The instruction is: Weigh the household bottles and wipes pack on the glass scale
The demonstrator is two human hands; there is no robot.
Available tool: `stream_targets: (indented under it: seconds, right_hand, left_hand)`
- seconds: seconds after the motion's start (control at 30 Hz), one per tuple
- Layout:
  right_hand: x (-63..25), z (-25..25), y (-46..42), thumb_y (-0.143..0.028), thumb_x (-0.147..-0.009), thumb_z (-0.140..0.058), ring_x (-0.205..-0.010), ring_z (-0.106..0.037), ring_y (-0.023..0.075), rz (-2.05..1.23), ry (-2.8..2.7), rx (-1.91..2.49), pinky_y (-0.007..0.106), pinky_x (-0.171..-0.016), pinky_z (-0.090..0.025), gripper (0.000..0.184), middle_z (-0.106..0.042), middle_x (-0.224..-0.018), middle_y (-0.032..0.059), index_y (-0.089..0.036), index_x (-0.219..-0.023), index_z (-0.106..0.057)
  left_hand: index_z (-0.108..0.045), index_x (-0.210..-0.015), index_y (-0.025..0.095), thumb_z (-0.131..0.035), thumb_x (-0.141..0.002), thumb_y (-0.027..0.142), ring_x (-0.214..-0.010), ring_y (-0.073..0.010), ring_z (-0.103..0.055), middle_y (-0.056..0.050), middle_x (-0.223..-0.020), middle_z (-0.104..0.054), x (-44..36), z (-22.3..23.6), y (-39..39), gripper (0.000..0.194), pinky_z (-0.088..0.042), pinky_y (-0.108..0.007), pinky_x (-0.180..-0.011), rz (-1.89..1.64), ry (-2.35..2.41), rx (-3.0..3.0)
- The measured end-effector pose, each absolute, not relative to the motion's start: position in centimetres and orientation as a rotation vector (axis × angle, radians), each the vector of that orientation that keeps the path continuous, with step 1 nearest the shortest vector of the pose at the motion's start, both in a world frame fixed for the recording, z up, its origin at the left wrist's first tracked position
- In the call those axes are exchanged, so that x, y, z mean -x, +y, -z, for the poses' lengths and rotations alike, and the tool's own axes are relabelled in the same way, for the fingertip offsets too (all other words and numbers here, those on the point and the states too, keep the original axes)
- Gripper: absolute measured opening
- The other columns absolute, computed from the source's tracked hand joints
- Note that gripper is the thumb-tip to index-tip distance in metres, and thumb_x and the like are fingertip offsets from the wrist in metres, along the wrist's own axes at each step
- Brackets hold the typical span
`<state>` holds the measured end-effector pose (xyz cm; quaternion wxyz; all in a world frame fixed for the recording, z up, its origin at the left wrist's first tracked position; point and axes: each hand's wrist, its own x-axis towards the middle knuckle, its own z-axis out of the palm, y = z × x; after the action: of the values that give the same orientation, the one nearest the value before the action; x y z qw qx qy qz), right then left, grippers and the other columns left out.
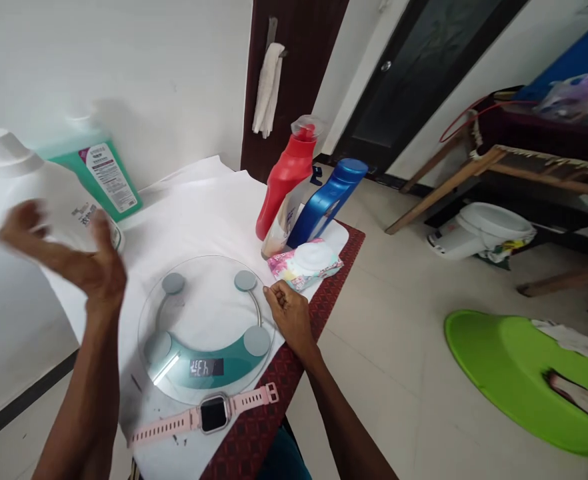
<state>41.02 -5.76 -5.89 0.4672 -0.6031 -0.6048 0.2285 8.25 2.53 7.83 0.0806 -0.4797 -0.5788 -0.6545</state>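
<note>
My left hand (81,257) is raised, fingers spread and a little blurred, in front of a large white bottle (44,190); nothing is in its grasp. My right hand (289,310) rests in a loose fist by the right rim of a round glass scale (199,300); whether the fingers pinch anything is hidden. The scale's display (207,367) is lit with dark digits. In front of the scale lies a pink smartwatch (214,413), strap stretched out. Just beyond my right hand is a floral wipes pack (307,262).
A green jug (107,177) stands behind the white bottle. A red bottle (287,177), a pale tube (280,230) and a blue bottle (327,203) stand at the table's right side. On the floor are a white bucket (481,230) and a green tub (504,373).
</note>
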Motion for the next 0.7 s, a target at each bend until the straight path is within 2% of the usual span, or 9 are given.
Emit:
stream_targets:
  seconds: [0.03, 0.1, 0.17, 0.27, 0.37, 0.47, 0.57, 0.7]
  right_hand:
    - [-41.0, 5.9, -5.8, -0.053, -0.101, -0.058, -0.053, -0.044, 0.0130, -0.571, -1.483, 1.475, 0.030, -0.060, -0.034, 0.041, -0.047, -0.059, -0.0068, -0.027, -0.072, -0.046]
    - [-41.1, 5.9, -5.8, -0.053, -0.101, -0.058, -0.054, -0.045, 0.0130, -0.596, -1.479, 1.467, 0.029, -0.061, -0.034, 0.040, -0.049, -0.060, -0.0066, -0.027, -0.073, -0.046]
    - [-41.1, 5.9, -5.9, -0.053, -0.101, -0.057, -0.055, -0.046, 0.0133, -0.614, -1.470, 1.458, 0.029, -0.061, -0.034, 0.039, -0.049, -0.061, -0.0064, -0.027, -0.073, -0.046]
    - [-41.1, 6.1, -5.9, -0.054, -0.101, -0.056, -0.055, -0.045, 0.0135, -0.644, -1.458, 1.444, 0.029, -0.060, -0.033, 0.039, -0.047, -0.061, -0.0069, -0.028, -0.074, -0.046]
    - [-41.1, 6.1, -6.0, -0.054, -0.101, -0.056, -0.054, -0.042, 0.0131, -0.669, -1.455, 1.427, 0.029, -0.060, -0.032, 0.040, -0.044, -0.060, -0.0077, -0.028, -0.073, -0.045]
    - [-41.2, 6.0, -6.1, -0.054, -0.102, -0.056, -0.054, -0.041, 0.0131, -0.687, -1.455, 1.412, 0.029, -0.060, -0.032, 0.041, -0.042, -0.060, -0.0080, -0.028, -0.073, -0.043]
    - [-41.3, 5.8, -6.2, -0.054, -0.101, -0.057, -0.055, -0.040, 0.0130, -0.695, -1.443, 1.412, 0.030, -0.060, -0.031, 0.042, -0.041, -0.059, -0.0082, -0.028, -0.073, -0.040]
    - [-41.3, 5.8, -6.2, -0.055, -0.101, -0.057, -0.054, -0.040, 0.0128, -0.710, -1.435, 1.409, 0.030, -0.061, -0.033, 0.041, -0.043, -0.059, -0.0081, -0.028, -0.073, -0.043]
  left_hand:
    - [-0.051, -0.130, 0.021, -0.078, -0.084, 0.069, -0.136, -0.0347, -0.054, -0.017, -0.140, -0.056, -11.2, -7.9, 2.3, 0.072, -0.043, -0.060, -0.122, 1.955, -1.616, 1.583]
    - [-0.059, -0.121, 0.021, -0.074, -0.094, 0.063, -0.110, -0.0272, -0.067, -0.011, -0.120, -0.068, -17.2, -7.6, 2.4, 0.052, -0.057, -0.049, -0.103, 1.935, -1.557, 2.118]
    - [-0.062, -0.121, 0.022, -0.075, -0.095, 0.064, -0.108, -0.0251, -0.069, -0.011, -0.121, -0.071, -22.5, -6.9, 3.1, 0.051, -0.058, -0.043, -0.098, 1.898, -1.478, 2.479]
    - [-0.065, -0.118, 0.021, -0.076, -0.096, 0.066, -0.108, -0.0258, -0.070, -0.012, -0.121, -0.072, -28.4, -5.8, 4.8, 0.051, -0.058, -0.041, -0.095, 1.730, -1.528, 2.782]
    - [-0.067, -0.113, 0.018, -0.081, -0.094, 0.061, -0.104, -0.0285, -0.070, -0.013, -0.114, -0.073, -31.4, -4.7, 6.3, 0.049, -0.057, -0.041, -0.090, 1.591, -1.693, 2.745]
    - [-0.071, -0.101, 0.018, -0.078, -0.097, 0.047, -0.094, -0.0279, -0.072, -0.011, -0.100, -0.075, -32.3, -3.6, 7.3, 0.030, -0.055, -0.040, -0.085, 1.559, -1.827, 2.597]
    - [-0.072, -0.087, 0.019, -0.073, -0.099, 0.044, -0.079, -0.0244, -0.070, -0.008, -0.084, -0.076, -31.9, -2.7, 7.9, 0.028, -0.054, -0.037, -0.077, 1.659, -1.884, 2.517]
    - [-0.074, -0.086, 0.017, -0.073, -0.099, 0.051, -0.074, -0.0214, -0.071, -0.007, -0.083, -0.078, -29.5, -3.5, 7.9, 0.036, -0.056, -0.033, -0.072, 2.024, -1.768, 2.327]
